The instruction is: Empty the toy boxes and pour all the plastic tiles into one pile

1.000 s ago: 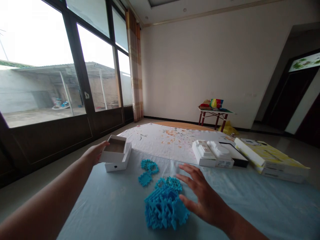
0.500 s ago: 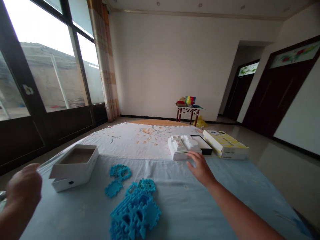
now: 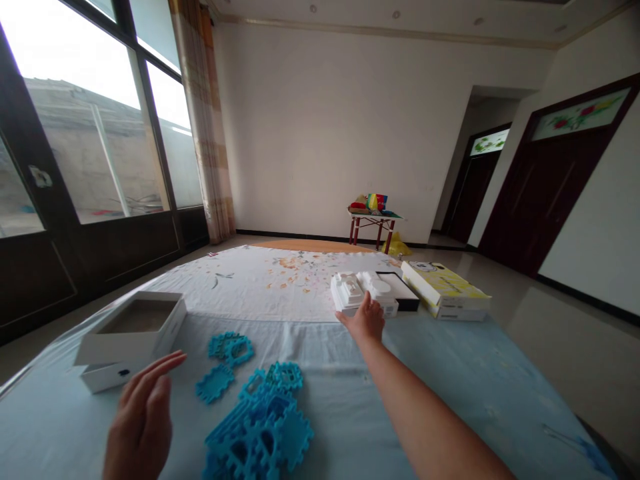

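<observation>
Now, the right hand is touching rectangular white moulded trays, its grip unclear; the left hand is hovering, fingers outstretched.

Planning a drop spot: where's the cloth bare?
Bare: blue cloth between the blue toothed panels and right forearm, and near side of yellow-printed box; floral cloth left of white molded inserts. Crowded: left hand near white box and panels; right hand at inserts.

Daylight is glaring white through the window at ten o'clock; the wall is looking dim, and distortion is slanting the door near three o'clock.
</observation>
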Available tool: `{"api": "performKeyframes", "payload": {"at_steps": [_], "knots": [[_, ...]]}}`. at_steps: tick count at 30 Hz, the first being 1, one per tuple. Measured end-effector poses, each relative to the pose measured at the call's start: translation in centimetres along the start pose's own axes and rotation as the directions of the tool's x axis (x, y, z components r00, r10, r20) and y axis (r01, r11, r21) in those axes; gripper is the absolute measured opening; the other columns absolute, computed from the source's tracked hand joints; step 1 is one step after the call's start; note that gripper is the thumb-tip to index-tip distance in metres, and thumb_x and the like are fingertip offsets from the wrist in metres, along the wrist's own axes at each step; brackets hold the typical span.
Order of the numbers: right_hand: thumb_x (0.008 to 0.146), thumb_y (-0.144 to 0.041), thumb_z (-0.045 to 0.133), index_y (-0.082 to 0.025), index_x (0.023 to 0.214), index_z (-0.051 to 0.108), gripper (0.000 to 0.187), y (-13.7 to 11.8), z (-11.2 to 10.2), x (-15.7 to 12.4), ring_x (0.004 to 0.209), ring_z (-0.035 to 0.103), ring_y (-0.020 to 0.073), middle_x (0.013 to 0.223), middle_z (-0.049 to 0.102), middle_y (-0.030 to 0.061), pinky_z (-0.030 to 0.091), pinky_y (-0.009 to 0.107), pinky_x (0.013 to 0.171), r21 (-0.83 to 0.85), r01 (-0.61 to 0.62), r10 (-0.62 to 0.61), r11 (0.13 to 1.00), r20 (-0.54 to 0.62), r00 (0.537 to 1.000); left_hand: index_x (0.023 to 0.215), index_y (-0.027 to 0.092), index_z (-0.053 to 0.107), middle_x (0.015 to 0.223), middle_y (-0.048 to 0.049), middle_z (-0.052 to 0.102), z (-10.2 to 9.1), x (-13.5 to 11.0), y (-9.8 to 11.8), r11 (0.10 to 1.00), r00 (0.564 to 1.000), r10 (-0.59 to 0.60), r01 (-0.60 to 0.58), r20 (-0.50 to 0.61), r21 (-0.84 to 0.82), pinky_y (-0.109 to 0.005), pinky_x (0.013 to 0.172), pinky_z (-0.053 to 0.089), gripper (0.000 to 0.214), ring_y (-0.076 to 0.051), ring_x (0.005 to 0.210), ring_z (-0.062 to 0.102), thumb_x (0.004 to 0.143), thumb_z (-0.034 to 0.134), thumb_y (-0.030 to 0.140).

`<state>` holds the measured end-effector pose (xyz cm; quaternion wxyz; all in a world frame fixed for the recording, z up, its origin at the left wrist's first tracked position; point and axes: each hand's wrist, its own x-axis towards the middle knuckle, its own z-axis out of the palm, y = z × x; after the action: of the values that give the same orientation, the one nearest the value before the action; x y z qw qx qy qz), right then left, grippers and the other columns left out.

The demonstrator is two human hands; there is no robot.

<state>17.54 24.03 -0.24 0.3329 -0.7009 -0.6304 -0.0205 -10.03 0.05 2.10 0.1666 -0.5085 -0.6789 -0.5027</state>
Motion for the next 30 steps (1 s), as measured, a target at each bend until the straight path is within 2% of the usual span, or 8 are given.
{"api": "performKeyframes", "payload": {"at_steps": [3, 10, 15, 19, 22, 24, 27, 30], "knots": [[0.056, -0.056, 0.066, -0.008, 0.132, 0.027, 0.098, -0.5, 0.5, 0.3, 0.102, 0.044, 0.0357, 0.116, 0.043, 0.0231, 0.035, 0.042, 0.080, -0.013, -0.040, 0.040, 0.999, -0.017, 0.999, 0.101, 0.025, 0.053, 0.105, -0.0058, 0.056, 0.1, -0.4, -0.3, 0.997, 0.999, 0.005, -0.002, 0.045, -0.073, -0.042, 0.090, 0.037, 0.028, -0.024, 0.101, 0.051, 0.086, 0.031, 0.035], [0.058, -0.044, 0.066, -0.010, 0.132, 0.028, 0.090, -0.9, 0.9, 0.3, 0.100, 0.044, 0.0349, 0.115, 0.042, 0.0216, 0.035, 0.041, 0.079, -0.011, -0.043, 0.043, 0.999, -0.017, 0.999, 0.102, 0.024, 0.055, 0.106, -0.0051, 0.057, 1.1, -1.0, -1.9, 0.995, 0.990, 0.069, -0.060, 0.122, -0.076, -0.038, 0.090, 0.039, 0.028, -0.022, 0.102, 0.052, 0.086, 0.034, 0.033], [0.057, -0.040, 0.066, -0.008, 0.132, 0.026, 0.091, 0.5, -0.1, -1.5, 0.104, 0.042, 0.0357, 0.113, 0.045, 0.0213, 0.034, 0.043, 0.082, 0.053, 0.135, -0.134, 0.989, -0.014, 0.991, 0.101, 0.024, 0.056, 0.107, -0.0051, 0.059, 1.9, -1.1, -2.8, 0.999, 0.981, 0.043, -0.040, 0.191, -0.019, -0.037, 0.090, 0.042, 0.031, -0.022, 0.103, 0.054, 0.085, 0.035, 0.039], [0.059, -0.041, 0.063, -0.009, 0.133, 0.023, 0.090, 2.7, -1.8, -4.0, 0.107, 0.041, 0.0349, 0.114, 0.046, 0.0199, 0.035, 0.046, 0.085, 0.144, 0.317, -0.321, 0.938, 0.006, 0.947, 0.107, 0.022, 0.056, 0.115, -0.0076, 0.058, 3.1, -0.1, -3.5, 0.998, 0.958, -0.044, 0.029, 0.284, 0.055, -0.038, 0.093, 0.041, 0.039, -0.023, 0.108, 0.053, 0.083, 0.036, 0.044], [0.060, -0.040, 0.062, -0.014, 0.134, 0.021, 0.089, 4.8, -3.8, -5.8, 0.108, 0.041, 0.0325, 0.116, 0.046, 0.0157, 0.036, 0.045, 0.087, 0.216, 0.431, -0.450, 0.876, 0.046, 0.892, 0.113, 0.019, 0.056, 0.123, -0.0099, 0.054, 4.5, 1.4, -3.7, 0.990, 0.917, -0.102, 0.055, 0.385, 0.132, -0.041, 0.098, 0.036, 0.046, -0.025, 0.115, 0.048, 0.082, 0.036, 0.047], [0.060, -0.038, 0.062, -0.018, 0.135, 0.021, 0.089, 6.2, -5.2, -6.7, 0.108, 0.042, 0.0309, 0.117, 0.045, 0.0133, 0.036, 0.044, 0.089, 0.249, 0.463, -0.493, 0.851, 0.072, 0.867, 0.116, 0.019, 0.055, 0.125, -0.0092, 0.054, 5.6, 2.2, -3.6, 0.985, 0.865, -0.135, 0.064, 0.482, 0.161, -0.042, 0.101, 0.031, 0.048, -0.025, 0.120, 0.043, 0.082, 0.035, 0.048], [0.060, -0.035, 0.063, -0.021, 0.135, 0.022, 0.087, 8.0, -6.8, -7.7, 0.109, 0.043, 0.0294, 0.118, 0.045, 0.0116, 0.037, 0.044, 0.090, 0.268, 0.455, -0.494, 0.849, 0.101, 0.863, 0.116, 0.018, 0.057, 0.125, -0.0090, 0.055, 6.7, 2.5, -2.3, 0.988, 0.782, -0.137, 0.060, 0.608, 0.145, -0.042, 0.101, 0.031, 0.053, -0.026, 0.120, 0.044, 0.081, 0.036, 0.052], [0.062, -0.033, 0.061, -0.021, 0.134, 0.024, 0.082, 8.9, -7.5, -8.5, 0.111, 0.041, 0.0292, 0.120, 0.042, 0.0118, 0.037, 0.044, 0.092, 0.275, 0.438, -0.482, 0.856, 0.117, 0.869, 0.121, 0.022, 0.054, 0.130, -0.0079, 0.051, 6.7, 1.2, 0.3, 0.993, 0.717, -0.104, 0.032, 0.689, 0.117, -0.044, 0.102, 0.029, 0.057, -0.026, 0.122, 0.041, 0.079, 0.037, 0.056]]}}
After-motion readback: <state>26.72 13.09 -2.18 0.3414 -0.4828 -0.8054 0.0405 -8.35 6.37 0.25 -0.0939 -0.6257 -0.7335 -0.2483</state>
